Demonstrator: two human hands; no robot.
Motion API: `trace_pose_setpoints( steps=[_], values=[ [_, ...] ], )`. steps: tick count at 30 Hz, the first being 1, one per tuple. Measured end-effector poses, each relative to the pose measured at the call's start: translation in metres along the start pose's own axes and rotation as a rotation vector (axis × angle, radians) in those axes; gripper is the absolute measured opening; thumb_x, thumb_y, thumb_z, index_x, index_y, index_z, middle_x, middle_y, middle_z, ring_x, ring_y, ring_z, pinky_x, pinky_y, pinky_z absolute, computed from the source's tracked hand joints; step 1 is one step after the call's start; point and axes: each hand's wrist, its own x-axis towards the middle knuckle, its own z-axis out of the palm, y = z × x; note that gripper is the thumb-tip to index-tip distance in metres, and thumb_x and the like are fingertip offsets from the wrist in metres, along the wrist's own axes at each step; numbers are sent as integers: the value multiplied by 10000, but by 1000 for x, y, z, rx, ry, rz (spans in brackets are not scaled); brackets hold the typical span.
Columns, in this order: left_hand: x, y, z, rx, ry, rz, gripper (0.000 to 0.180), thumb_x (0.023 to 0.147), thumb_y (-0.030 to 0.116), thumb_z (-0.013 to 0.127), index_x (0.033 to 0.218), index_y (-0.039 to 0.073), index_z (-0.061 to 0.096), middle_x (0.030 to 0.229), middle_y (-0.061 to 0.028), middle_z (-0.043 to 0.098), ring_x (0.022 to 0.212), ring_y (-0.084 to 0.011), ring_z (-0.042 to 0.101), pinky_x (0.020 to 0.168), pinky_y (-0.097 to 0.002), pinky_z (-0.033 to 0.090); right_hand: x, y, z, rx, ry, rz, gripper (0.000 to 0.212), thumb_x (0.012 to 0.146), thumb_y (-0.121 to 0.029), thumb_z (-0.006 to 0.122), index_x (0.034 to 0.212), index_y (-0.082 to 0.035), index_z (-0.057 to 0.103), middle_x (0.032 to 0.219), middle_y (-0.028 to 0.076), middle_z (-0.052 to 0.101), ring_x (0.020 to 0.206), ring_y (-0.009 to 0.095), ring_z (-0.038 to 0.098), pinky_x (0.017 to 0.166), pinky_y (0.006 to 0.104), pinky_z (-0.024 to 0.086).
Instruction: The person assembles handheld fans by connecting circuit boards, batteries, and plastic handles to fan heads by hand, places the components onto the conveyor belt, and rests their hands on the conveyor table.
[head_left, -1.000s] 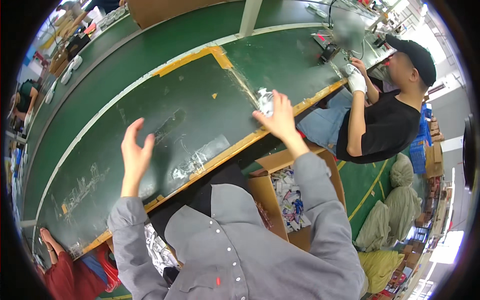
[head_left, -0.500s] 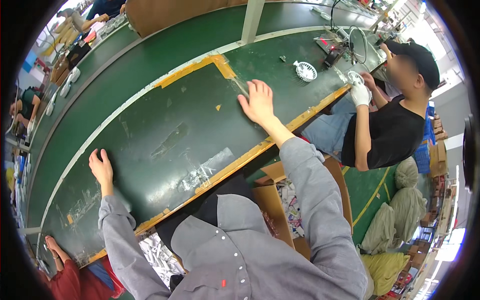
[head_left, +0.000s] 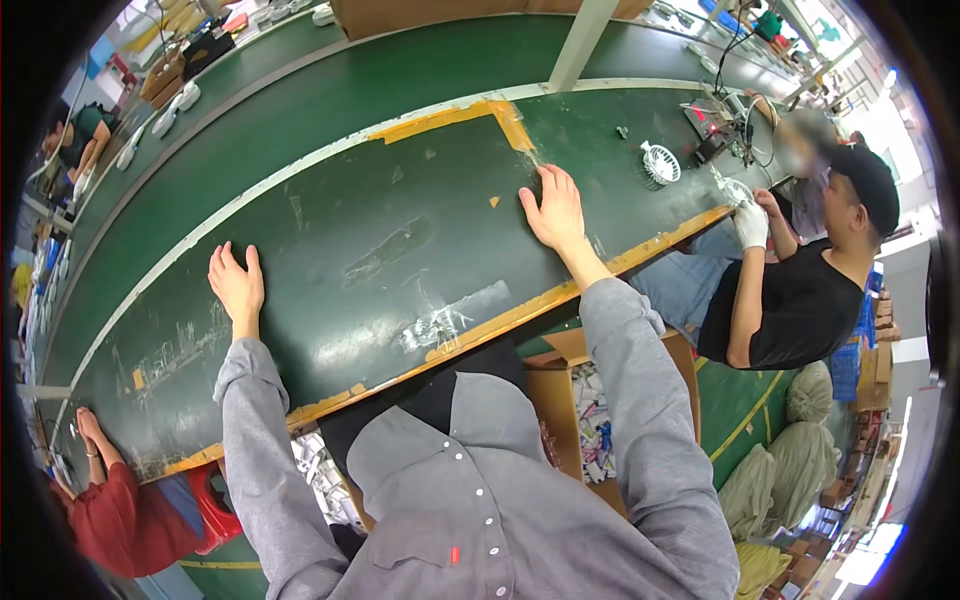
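Both my arms reach out over a green worktable [head_left: 340, 310] with a scuffed top. My left hand [head_left: 238, 283] rests on the table's left part, palm down with fingers spread, and holds nothing. Farther right, my right hand [head_left: 556, 208] also lies flat with fingers apart, just below a corner of yellow tape [head_left: 512, 126] stuck to the surface. Nothing is in it. A white round finned part [head_left: 660, 164] stands on the table to the right of my right hand, apart from it.
At right a co-worker [head_left: 800, 300] with a white glove holds another white round part [head_left: 737, 192]. A small device with cables [head_left: 712, 135] sits beyond. Open cartons of small parts [head_left: 597, 430] stand below the table edge. A person in red [head_left: 130, 520] sits at left.
My view has shifted, so the table and its things appear farther right. Both hands stay spread on the table, still holding nothing.
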Motion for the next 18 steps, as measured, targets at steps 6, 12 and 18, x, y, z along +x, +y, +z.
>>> trace_pose_setpoints(
  steps=[6,12,18],
  values=[
    [-3,-1,0,6,-17,-15,629,945,464,521,1394,29,455,1486,-169,403,1405,-328,319,1175,-473,195,-2,-6,-4,8,-34,-6,649,870,-444,616,1309,15,489,1371,187,473,1309,343,413,1128,441,297],
    [0,-3,-2,11,61,79,585,943,428,536,1343,1,500,1420,-197,472,1343,-342,402,1118,-458,287,-4,-8,-8,-52,-29,-62,741,827,-505,667,1322,13,480,1373,228,467,1305,377,416,1112,462,320],
    [-42,81,-52,-278,235,536,537,883,103,644,1377,19,451,1427,-163,463,1368,-341,385,1156,-521,254,1,-10,-6,-53,-54,-60,760,819,-528,655,1329,6,477,1373,222,453,1308,381,401,1125,456,303]
  ],
)
